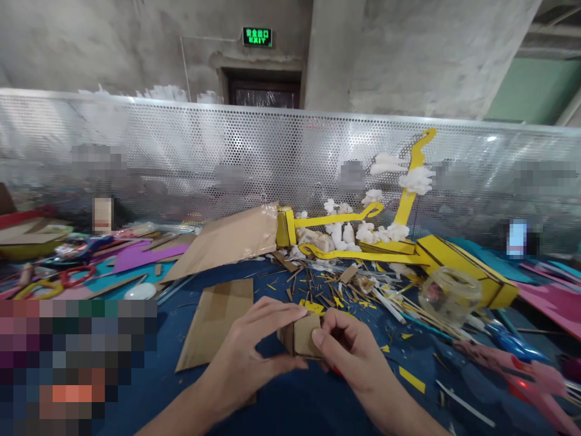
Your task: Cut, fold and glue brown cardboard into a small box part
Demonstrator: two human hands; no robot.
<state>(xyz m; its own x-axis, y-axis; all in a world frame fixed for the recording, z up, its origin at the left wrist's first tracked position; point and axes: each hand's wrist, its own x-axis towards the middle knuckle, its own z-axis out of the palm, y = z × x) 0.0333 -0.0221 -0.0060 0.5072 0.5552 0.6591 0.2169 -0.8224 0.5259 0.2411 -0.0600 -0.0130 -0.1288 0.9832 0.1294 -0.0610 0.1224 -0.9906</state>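
A small folded brown cardboard box (pixel 305 338) is held up between both hands above the dark blue tabletop. My left hand (pixel 245 342) curves around its left side, fingers along the top and thumb at the lower edge. My right hand (pixel 351 344) pinches its right side, with the thumb pressed on the front face. Something small and red peeks out under the right hand; its kind cannot be made out. Behind my left hand a flat cardboard sheet (pixel 218 315) lies on the table.
A pink glue gun (pixel 521 375) with a red light lies at the right. Yellow cardboard shapes (pixel 467 266), a clear tape roll (pixel 449 297) and scattered scraps (pixel 318 281) sit beyond the hands. A perforated metal screen (pixel 272 145) runs along the back. Red-handled scissors (pixel 78 275) lie left.
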